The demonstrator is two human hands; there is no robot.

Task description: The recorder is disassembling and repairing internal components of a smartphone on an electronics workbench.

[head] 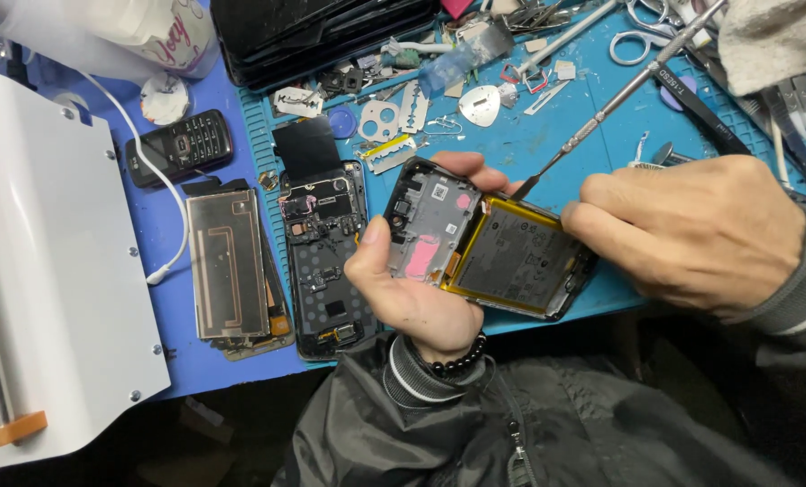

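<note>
We work over the blue mat (pixel 547 144), where loose parts lie within reach beyond our grip. Our left hand (pixel 412 289) clamps the opened phone (pixel 484 239) by its edges, tilted up so the battery faces us. Our right hand (pixel 691 234) pinches the metal pry tool (pixel 619 95), its tip at the phone's top edge just above our left fingers.

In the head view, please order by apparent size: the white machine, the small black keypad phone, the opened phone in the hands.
1. White machine, largest.
2. Opened phone with yellow-edged battery, though nearness may enlarge it.
3. Black keypad phone, smallest.
</note>
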